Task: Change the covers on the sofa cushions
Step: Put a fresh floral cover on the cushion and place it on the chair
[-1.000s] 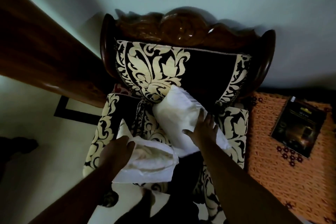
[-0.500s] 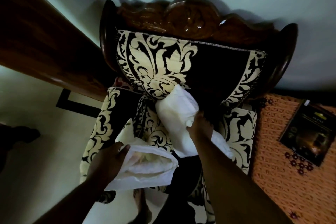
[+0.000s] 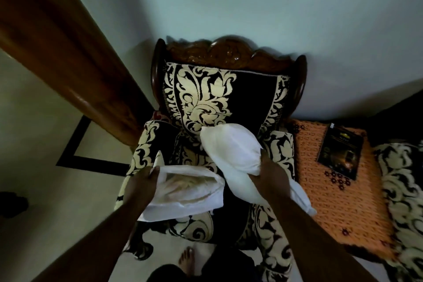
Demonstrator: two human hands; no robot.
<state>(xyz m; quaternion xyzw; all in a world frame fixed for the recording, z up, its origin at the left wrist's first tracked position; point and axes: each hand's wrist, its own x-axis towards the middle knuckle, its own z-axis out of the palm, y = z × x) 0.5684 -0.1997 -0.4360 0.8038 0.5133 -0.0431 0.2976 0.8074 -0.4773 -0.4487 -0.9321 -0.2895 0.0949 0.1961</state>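
A white cushion (image 3: pixel 231 151) lies over the seat of the black-and-cream patterned armchair (image 3: pixel 206 96). My right hand (image 3: pixel 272 171) grips it around its middle, so the cushion bulges on either side. My left hand (image 3: pixel 142 186) holds the edge of a white cushion cover (image 3: pixel 185 194) by its open mouth, just left of the cushion. Some pale, cream-coloured fabric shows inside the opening. Cover and cushion almost touch at the centre of the seat.
The armchair has a carved wooden back (image 3: pixel 229 52) against a pale wall. A wooden door frame (image 3: pixel 57 52) runs diagonally at the left. On the right an orange knitted cloth (image 3: pixel 338 208) carries a dark packet (image 3: pixel 341 151). My bare foot (image 3: pixel 186 258) stands on the floor below.
My right hand went from resting flat on the white cushion to gripping it and lifting it a little. My left hand kept hold of the cover's mouth. The view pulled back.
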